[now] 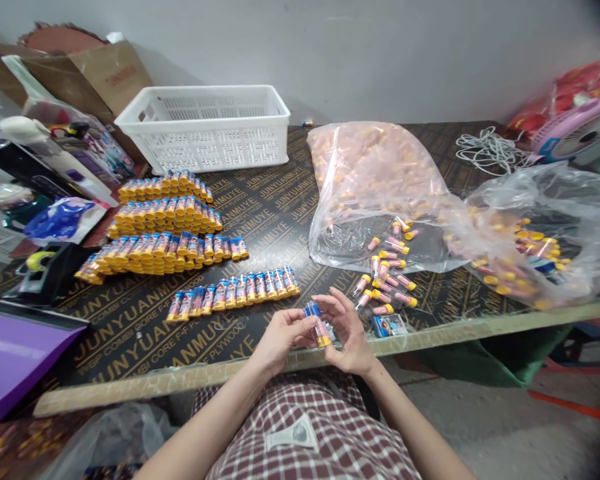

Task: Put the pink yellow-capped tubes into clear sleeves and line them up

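Between my hands, above the table's front edge, is a small clear tube (322, 331) with a yellow cap, pink contents and a blue label partly around it. My left hand (284, 337) pinches it with thumb and fingers from the left. On the other side, my right hand (349, 337) curls around it, thumb near the yellow end and fingers near the blue end. Just right of my hands lies a stack of blue printed labels (389, 325). Loose unlabelled tubes (387, 277) with yellow caps are scattered behind it. A row of labelled tubes (235, 293) lies left of my hands.
Stacked labelled tubes (165, 220) fill the left side, before a white plastic basket (220, 140). A large clear bag (375, 160) of tubes stands behind; another open bag (535, 253) lies right. Further out are a tape dispenser (50, 273), a cable (493, 150) and a pink fan (580, 130).
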Available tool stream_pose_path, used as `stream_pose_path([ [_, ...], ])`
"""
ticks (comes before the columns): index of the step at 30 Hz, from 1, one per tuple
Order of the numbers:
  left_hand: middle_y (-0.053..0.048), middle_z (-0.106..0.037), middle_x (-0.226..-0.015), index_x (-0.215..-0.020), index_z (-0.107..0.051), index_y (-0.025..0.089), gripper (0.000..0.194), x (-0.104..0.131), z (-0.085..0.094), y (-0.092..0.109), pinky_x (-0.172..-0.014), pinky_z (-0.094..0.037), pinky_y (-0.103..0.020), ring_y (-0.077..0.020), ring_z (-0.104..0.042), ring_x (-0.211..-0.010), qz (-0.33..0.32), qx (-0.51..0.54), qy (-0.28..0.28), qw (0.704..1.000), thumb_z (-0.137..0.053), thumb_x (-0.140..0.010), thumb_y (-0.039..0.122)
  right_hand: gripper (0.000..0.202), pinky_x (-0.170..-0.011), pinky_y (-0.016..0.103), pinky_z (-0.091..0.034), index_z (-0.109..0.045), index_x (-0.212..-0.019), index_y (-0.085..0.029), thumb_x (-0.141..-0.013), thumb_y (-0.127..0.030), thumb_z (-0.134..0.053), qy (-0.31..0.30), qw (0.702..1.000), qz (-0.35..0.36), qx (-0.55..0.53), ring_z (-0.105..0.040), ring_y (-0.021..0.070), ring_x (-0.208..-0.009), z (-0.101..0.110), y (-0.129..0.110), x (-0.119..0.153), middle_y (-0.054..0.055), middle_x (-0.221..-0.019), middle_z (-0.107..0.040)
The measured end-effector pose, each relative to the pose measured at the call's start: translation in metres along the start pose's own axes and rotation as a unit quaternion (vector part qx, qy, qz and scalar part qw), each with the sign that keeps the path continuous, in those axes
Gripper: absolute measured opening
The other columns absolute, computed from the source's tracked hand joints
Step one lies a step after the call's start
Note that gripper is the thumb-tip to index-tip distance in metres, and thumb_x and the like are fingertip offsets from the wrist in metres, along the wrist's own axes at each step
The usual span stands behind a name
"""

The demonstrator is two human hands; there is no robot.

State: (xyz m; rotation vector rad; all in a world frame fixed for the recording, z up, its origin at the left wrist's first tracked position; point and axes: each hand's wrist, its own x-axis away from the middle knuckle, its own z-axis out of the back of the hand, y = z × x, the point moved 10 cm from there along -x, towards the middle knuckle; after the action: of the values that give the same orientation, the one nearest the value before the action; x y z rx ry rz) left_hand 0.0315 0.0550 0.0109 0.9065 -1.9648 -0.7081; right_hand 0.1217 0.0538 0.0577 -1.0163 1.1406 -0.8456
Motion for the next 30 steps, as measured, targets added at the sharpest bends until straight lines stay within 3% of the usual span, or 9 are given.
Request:
stream_pose_path([
  [4,-0.005,-0.066,-0.067,-0.075,-0.068,0.01,0.033,-0.001,0.005,0.004,-0.054,-0.047,-0.021,-0.0098,-0.056,-0.054,-0.011,-0.002,0.009,1.0,-0.076,-0.061,0.039,0.087,-0.096,0.044,-0.043,-0.014,-0.14,-0.029,-0.065,-0.012,-0.055,-0.027,1.0,0.009,-0.011,-0.05,0.0237,-0.116,-0.004,-0.003,-0.003,0.011,-0.135,-0.04],
  [6,-0.005,-0.066,-0.065,-0.07,-0.067,0.011,0.032,-0.001,0.023,0.018,-0.053,-0.047,-0.022,-0.011,-0.057,-0.053,-0.036,-0.023,0.036,0.998,-0.075,-0.061,0.04,0.089,-0.097,0.047,-0.042,-0.008,-0.141,-0.032,-0.068,-0.016,-0.058,-0.031,0.999,0.009,-0.006,-0.048,0.0246,-0.118,-0.001,-0.002,-0.006,0.01,-0.142,-0.03],
  [10,-0.003,-0.064,-0.057,-0.06,-0.061,0.014,0.032,0.015,0.103,0.079,-0.049,-0.043,-0.022,-0.0117,-0.056,-0.048,-0.151,-0.141,0.206,0.956,-0.077,-0.056,0.04,0.086,-0.097,0.049,-0.041,-0.007,-0.141,-0.035,-0.074,-0.024,-0.059,0.021,1.0,0.002,0.007,-0.047,0.0258,-0.119,0.029,0.007,-0.01,0.01,-0.145,-0.026],
  [14,0.0,-0.059,-0.048,-0.061,-0.063,0.015,0.033,0.053,0.192,0.129,-0.046,-0.036,-0.021,-0.012,-0.051,-0.044,-0.195,-0.302,0.41,0.838,-0.08,-0.047,0.04,0.078,-0.094,0.046,-0.044,-0.017,-0.141,-0.033,-0.077,-0.025,-0.06,0.074,0.996,-0.028,0.029,-0.051,0.025,-0.114,0.055,0.02,-0.008,0.011,-0.141,-0.033],
  [18,-0.003,-0.059,-0.045,-0.058,-0.065,0.016,0.035,0.054,0.229,0.132,-0.05,-0.037,-0.024,-0.0174,-0.056,-0.048,-0.111,-0.461,0.421,0.774,-0.076,-0.049,0.048,0.074,-0.092,0.044,-0.045,-0.023,-0.14,-0.032,-0.078,-0.026,-0.062,0.082,0.994,-0.049,0.06,-0.052,0.0243,-0.112,0.056,0.027,-0.005,0.01,-0.141,-0.035],
  [22,-0.007,-0.066,-0.056,-0.065,-0.069,0.016,0.043,0.053,0.224,0.135,-0.056,-0.039,-0.027,-0.0225,-0.061,-0.06,-0.086,-0.561,0.412,0.713,-0.062,-0.063,0.059,0.068,-0.091,0.041,-0.047,-0.028,-0.138,-0.031,-0.079,-0.027,-0.062,0.092,0.989,-0.046,0.102,-0.052,0.0229,-0.112,0.06,0.025,-0.005,0.009,-0.138,-0.038],
  [25,-0.007,-0.069,-0.068,-0.074,-0.07,0.017,0.043,0.06,0.196,0.146,-0.059,-0.04,-0.026,-0.0207,-0.061,-0.064,-0.166,-0.55,0.448,0.685,-0.055,-0.072,0.057,0.055,-0.09,0.04,-0.046,-0.04,-0.131,-0.029,-0.08,-0.028,-0.06,0.143,0.969,-0.033,0.198,-0.055,0.0215,-0.106,0.083,0.021,-0.005,0.008,-0.13,-0.047],
  [27,-0.005,-0.069,-0.071,-0.077,-0.069,0.017,0.038,0.054,0.163,0.141,-0.06,-0.04,-0.025,-0.0181,-0.06,-0.064,-0.225,-0.519,0.418,0.711,-0.053,-0.076,0.052,0.043,-0.089,0.04,-0.045,-0.051,-0.122,-0.024,-0.081,-0.029,-0.058,0.18,0.938,-0.023,0.296,-0.055,0.0219,-0.102,0.102,0.019,-0.004,0.008,-0.119,-0.055],
  [30,-0.003,-0.067,-0.067,-0.071,-0.067,0.017,0.029,0.017,0.095,0.099,-0.061,-0.04,-0.024,-0.0162,-0.058,-0.062,-0.222,-0.534,0.254,0.776,-0.052,-0.079,0.041,0.03,-0.087,0.04,-0.042,-0.062,-0.107,-0.018,-0.082,-0.032,-0.056,0.194,0.874,-0.034,0.444,-0.055,0.0243,-0.096,0.121,0.025,-0.006,0.01,-0.101,-0.062],
])
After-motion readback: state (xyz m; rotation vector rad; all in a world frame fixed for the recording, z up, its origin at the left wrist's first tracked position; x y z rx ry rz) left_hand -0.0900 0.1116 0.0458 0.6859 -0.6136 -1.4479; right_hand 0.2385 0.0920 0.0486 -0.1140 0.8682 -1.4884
